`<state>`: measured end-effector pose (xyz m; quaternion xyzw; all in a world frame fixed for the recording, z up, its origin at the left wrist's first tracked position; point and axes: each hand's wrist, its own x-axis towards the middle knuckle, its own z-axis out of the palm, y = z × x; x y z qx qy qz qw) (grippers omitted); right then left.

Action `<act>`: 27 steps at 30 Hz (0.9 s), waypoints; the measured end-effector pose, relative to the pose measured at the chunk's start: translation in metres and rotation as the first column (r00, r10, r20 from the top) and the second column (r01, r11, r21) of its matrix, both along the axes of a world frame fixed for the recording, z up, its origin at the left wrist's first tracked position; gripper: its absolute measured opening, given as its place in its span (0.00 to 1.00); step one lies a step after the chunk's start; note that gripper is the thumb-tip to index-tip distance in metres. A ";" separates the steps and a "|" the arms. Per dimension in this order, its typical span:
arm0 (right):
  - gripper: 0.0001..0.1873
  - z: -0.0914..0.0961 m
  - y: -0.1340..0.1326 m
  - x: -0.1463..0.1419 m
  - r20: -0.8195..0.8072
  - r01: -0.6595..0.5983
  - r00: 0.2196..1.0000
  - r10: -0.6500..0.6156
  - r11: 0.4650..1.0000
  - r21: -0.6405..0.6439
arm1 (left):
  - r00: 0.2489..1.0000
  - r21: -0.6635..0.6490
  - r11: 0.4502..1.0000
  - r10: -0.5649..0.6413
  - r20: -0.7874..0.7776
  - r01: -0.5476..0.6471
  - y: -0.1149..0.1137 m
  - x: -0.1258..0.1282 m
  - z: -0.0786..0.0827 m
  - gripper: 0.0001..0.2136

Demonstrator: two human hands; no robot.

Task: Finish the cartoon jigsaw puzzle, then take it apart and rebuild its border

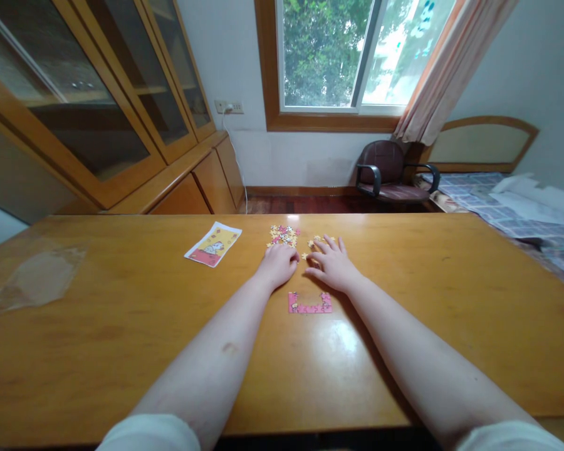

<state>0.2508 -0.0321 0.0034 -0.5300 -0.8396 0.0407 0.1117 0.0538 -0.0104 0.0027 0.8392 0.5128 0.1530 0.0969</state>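
A wooden table (122,313) holds a small heap of loose jigsaw pieces (283,235) in yellow and pink. My left hand (278,263) rests just below that heap with its fingers curled in; whether they hold a piece is hidden. My right hand (331,262) lies flat with fingers spread, its tips touching a few loose pieces (316,240). One yellow piece (304,255) sits between the two hands. A joined pink strip of puzzle border (309,304) lies nearer to me, under my right wrist. The picture card (213,243) with a cartoon animal lies to the left.
A crumpled clear plastic bag (35,275) lies at the table's left. Behind the table stand a wooden cabinet with glass doors (98,113), a dark office chair (392,172) under the window, and a bed (512,200) at the right.
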 end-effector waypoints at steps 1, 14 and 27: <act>0.20 0.001 -0.001 0.002 -0.022 -0.023 1.000 0.023 1.000 0.013 | 1.000 0.002 1.000 -0.003 0.002 0.003 0.000 -0.001 0.000 0.08; 0.12 0.013 -0.015 0.014 -0.119 -0.244 0.963 0.242 0.970 -0.004 | 0.997 -0.031 0.998 -0.052 0.050 0.054 0.001 -0.005 0.000 0.07; 0.10 0.014 -0.017 0.009 -0.091 -0.269 0.961 0.260 0.958 -0.104 | 0.986 -0.032 0.988 -0.148 0.078 0.151 0.000 -0.003 0.000 0.06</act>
